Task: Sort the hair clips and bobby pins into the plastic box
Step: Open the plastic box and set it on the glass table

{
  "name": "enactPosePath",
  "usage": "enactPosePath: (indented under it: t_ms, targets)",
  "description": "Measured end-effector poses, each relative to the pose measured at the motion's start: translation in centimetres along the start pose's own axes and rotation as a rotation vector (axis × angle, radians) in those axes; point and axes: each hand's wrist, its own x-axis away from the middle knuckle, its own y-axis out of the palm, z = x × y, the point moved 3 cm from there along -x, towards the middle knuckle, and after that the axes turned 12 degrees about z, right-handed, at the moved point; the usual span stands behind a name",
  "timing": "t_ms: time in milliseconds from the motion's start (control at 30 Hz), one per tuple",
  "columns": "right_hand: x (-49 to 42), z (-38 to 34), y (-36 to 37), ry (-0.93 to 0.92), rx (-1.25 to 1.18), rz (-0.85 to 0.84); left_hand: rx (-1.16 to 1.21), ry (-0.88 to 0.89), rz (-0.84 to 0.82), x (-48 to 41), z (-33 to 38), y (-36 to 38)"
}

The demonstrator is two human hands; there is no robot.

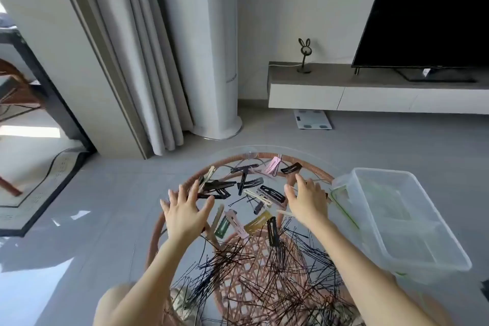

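A round glass-topped rattan table (156, 235) carries several flat hair clips (272, 193) in black, pink, beige and green on its far half. A dense heap of dark bobby pins (275, 270) covers the near half. The clear plastic box (412, 222) sits at the table's right side, and I see nothing in it. My left hand (185, 212) hovers flat, fingers spread, over the left clips. My right hand (307, 201) hovers with fingers spread over the right clips, close to the box. Neither hand holds anything.
A white column appliance (211, 61) and grey curtains (137, 61) stand beyond the table. A low TV bench (370, 87) with a television (428, 13) and a rabbit figure (304, 55) lines the right wall. A bathroom scale (312, 119) lies on the floor.
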Motion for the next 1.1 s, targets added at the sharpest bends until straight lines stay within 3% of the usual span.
enactPosePath:
  t_ms: [133, 333, 500, 600, 767, 900, 1033, 1100]
  targets:
    - [2.1, -2.6, 1.9, -0.052, 0.028, 0.041, 0.06, 0.042, 0.054, 0.9, 1.9, 1.1]
    - [6.0, -6.9, 1.8, -0.201, -0.034, -0.071, 0.306, 0.115, -0.101, 3.2, 4.7, 1.2]
    - [1.4, -5.2, -1.7, -0.186, -0.384, 0.225, 0.296, 0.121, 0.109, -0.4, 3.4, -1.1]
    - [-4.3, -2.4, -1.3, -0.08, -0.483, 0.294, 0.317, 0.106, 0.078, -4.7, 2.7, -1.1]
    - [-9.2, -1.2, 1.8, 0.057, -0.416, 0.179, 0.202, 0.196, -0.047, -8.5, 4.2, 1.9]
    - [-8.5, -3.2, 3.3, -0.075, -0.257, 0.086, 0.147, 0.296, -0.077, -8.1, 6.0, 3.3]
    - [-6.6, -5.4, 4.4, -0.247, -0.29, 0.008, 0.313, 0.271, -0.152, -7.2, 7.8, 3.6]
    - [-5.3, -6.5, 4.2, -0.283, -0.431, -0.026, 0.401, 0.273, -0.211, -6.2, 9.1, 3.7]
